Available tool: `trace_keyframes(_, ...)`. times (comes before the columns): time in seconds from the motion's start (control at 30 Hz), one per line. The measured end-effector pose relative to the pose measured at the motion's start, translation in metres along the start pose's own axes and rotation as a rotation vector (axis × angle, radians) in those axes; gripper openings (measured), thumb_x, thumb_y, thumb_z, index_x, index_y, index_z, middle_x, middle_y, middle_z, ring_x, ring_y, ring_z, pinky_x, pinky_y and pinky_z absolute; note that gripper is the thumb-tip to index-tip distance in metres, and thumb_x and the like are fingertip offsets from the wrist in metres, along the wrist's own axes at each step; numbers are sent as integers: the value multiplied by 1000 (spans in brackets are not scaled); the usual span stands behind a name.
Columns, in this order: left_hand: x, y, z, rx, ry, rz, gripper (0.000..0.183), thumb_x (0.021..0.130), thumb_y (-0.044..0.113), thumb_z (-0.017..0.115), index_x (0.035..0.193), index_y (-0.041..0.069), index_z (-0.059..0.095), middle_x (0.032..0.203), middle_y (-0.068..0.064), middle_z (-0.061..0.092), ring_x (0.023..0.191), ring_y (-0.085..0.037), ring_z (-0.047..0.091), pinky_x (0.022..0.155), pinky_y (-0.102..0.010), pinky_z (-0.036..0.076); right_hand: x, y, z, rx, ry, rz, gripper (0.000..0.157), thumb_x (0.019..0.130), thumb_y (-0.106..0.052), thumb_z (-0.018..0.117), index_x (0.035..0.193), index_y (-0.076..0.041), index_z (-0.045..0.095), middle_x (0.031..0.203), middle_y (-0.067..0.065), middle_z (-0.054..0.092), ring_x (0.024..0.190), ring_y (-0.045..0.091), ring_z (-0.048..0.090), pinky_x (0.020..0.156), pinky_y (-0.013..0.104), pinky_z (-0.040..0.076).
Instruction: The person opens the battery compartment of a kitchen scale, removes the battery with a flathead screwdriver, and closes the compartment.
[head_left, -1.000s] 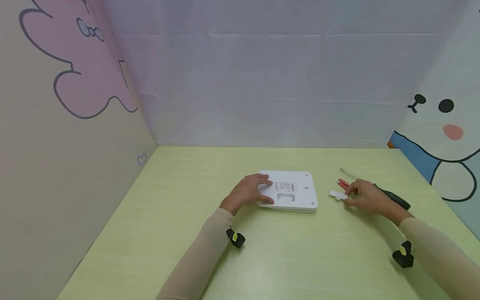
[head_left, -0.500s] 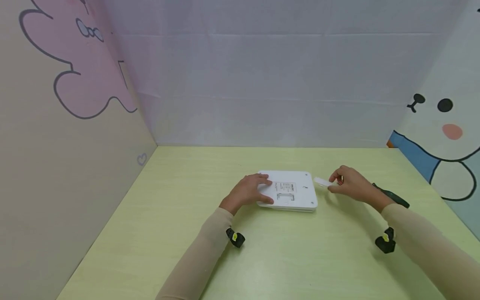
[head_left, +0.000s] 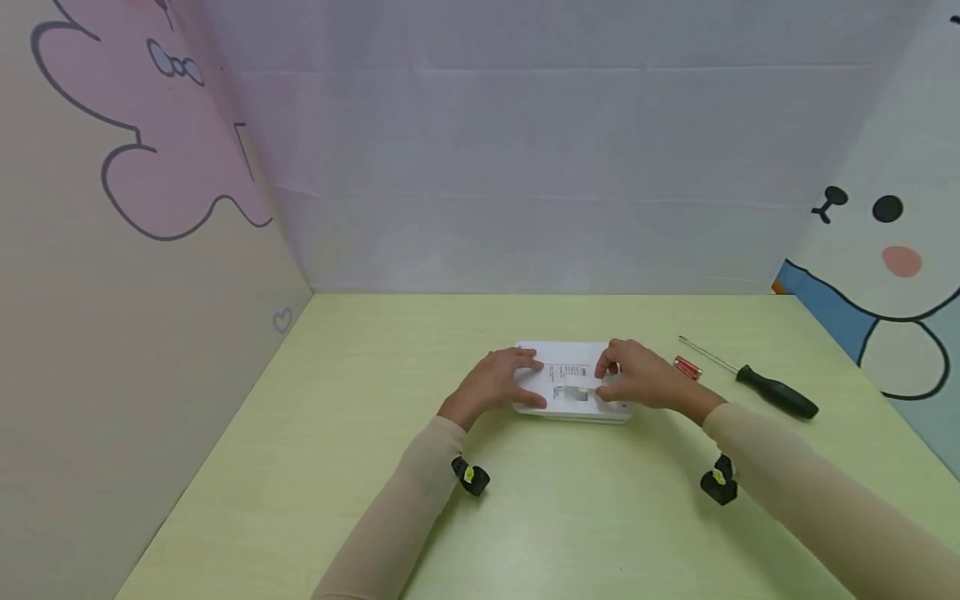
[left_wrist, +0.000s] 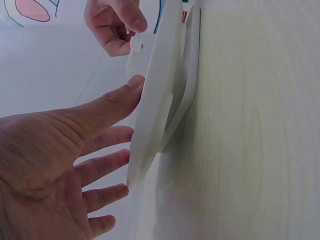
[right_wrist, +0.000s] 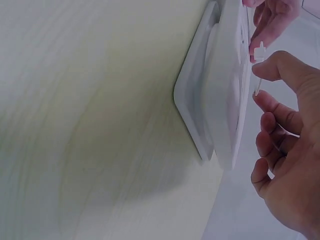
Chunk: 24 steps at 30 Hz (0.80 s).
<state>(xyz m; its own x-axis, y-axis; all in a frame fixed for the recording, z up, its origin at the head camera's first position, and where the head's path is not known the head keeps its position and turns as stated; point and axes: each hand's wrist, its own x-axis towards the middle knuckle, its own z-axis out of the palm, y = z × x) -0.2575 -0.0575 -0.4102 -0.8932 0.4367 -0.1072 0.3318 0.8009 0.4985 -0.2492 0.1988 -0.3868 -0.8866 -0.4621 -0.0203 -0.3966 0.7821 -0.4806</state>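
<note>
A flat white square device (head_left: 564,351) with a printed label and a battery compartment in its upper face lies on the table. My left hand (head_left: 497,381) rests on its left side, fingers spread, thumb and fingertips touching the edge in the left wrist view. My right hand (head_left: 643,375) is over the right part of the device. Between its thumb and forefinger it pinches a small white battery cover (right_wrist: 259,53), which has a little tab. In the head view the cover overlaps the compartment, hiding part of it.
Red batteries (head_left: 687,367) lie on the table right of the device, just behind my right forearm. Beyond them a screwdriver (head_left: 776,392) with a dark green handle points back and left. Printed walls border the table (head_left: 360,467) at the left, back and right.
My right hand has brought the battery cover leftward from beside the batteries to over the compartment. The batteries and screwdriver are uncovered. My left hand has stayed on the device.
</note>
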Motion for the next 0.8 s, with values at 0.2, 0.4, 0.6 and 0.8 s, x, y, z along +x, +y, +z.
trace_keyframes(0.2, 1, -1, 0, 3, -1, -3, 65, 79, 43, 80, 137, 23, 59, 153, 8, 42, 147, -20, 31, 123, -42, 18, 5, -12, 9, -53, -28, -36, 15, 75, -20, 71, 87, -12, 68, 85, 2, 56, 81, 19, 48, 70, 29, 39)
trace_keyframes(0.4, 1, 0, 0, 7, -2, 5, 65, 79, 43, 80, 137, 22, 59, 153, 8, 42, 147, -20, 31, 123, -42, 18, 7, -10, 14, -81, -24, -54, 13, 75, -20, 72, 85, -13, 68, 84, 0, 56, 80, 18, 48, 69, 29, 39)
trace_keyframes(0.6, 0, 0, 0, 5, 1, 1, 65, 79, 43, 80, 137, 22, 59, 153, 8, 43, 147, -20, 31, 123, -41, 17, 5, -11, 13, -93, -20, -71, 12, 76, -19, 72, 85, -13, 68, 84, 1, 55, 80, 18, 47, 70, 30, 39)
trace_keyframes(0.8, 1, 0, 1, 5, 3, -5, 65, 78, 43, 81, 137, 23, 59, 153, 8, 42, 146, -20, 31, 122, -42, 19, 6, -13, 13, -103, -19, -63, 12, 77, -20, 72, 86, -13, 69, 85, 1, 56, 81, 18, 47, 70, 30, 39)
